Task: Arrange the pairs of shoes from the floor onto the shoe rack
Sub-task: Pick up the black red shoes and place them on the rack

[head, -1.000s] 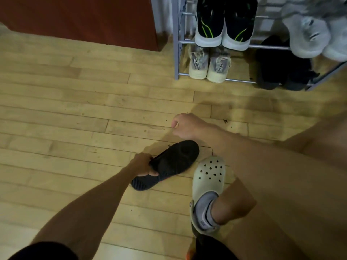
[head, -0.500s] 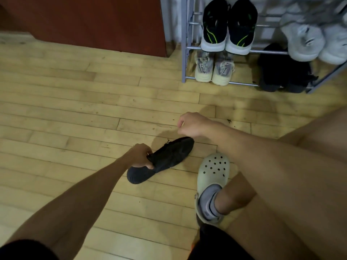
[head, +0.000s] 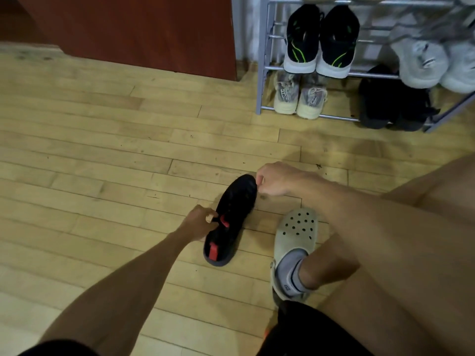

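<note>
One black shoe (head: 232,219) gripped: left hand (head: 199,223) pinching collar, right hand (head: 273,179) fingers closed at toe; next needs carry to shoe rack (head: 262,73).

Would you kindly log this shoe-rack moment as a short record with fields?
Shoe in hand: black shoe with red tabs
Left hand: grip at the shoe's opening
Right hand: closed, at the toe
Shoe rack: four pairs visible
Foot: pale clog, grey sock
Floor: wood planks
</note>
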`<action>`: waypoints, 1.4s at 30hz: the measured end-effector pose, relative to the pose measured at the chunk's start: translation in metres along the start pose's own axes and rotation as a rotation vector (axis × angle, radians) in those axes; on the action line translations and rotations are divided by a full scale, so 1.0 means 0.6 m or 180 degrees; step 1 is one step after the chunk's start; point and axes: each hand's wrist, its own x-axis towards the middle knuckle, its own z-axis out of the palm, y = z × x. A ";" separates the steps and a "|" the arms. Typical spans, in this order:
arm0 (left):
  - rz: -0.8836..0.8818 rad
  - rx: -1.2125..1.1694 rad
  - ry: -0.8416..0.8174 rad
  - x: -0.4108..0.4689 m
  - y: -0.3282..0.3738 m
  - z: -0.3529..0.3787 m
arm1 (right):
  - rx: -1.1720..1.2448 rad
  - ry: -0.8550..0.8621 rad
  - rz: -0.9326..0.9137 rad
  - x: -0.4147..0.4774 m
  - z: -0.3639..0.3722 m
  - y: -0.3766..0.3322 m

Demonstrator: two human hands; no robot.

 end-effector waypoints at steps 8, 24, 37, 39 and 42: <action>-0.0884 -0.1047 -0.0510 0.009 -0.003 0.050 | -0.0172 -0.0131 0.0037 0.028 0.010 0.020; -0.0859 -0.2171 -0.0839 -0.029 0.020 -0.066 | -0.0145 -0.0214 -0.0058 -0.007 -0.007 0.001; 0.0579 -0.2265 0.0668 -0.174 0.212 -0.321 | 0.2452 0.0099 -0.0801 -0.135 -0.170 -0.079; 0.0717 -0.2231 0.0836 -0.189 0.263 -0.342 | 0.2546 0.0427 -0.0935 -0.157 -0.204 -0.071; 0.0975 -0.2185 0.1035 -0.201 0.349 -0.371 | 0.2659 0.0808 -0.1111 -0.209 -0.262 -0.036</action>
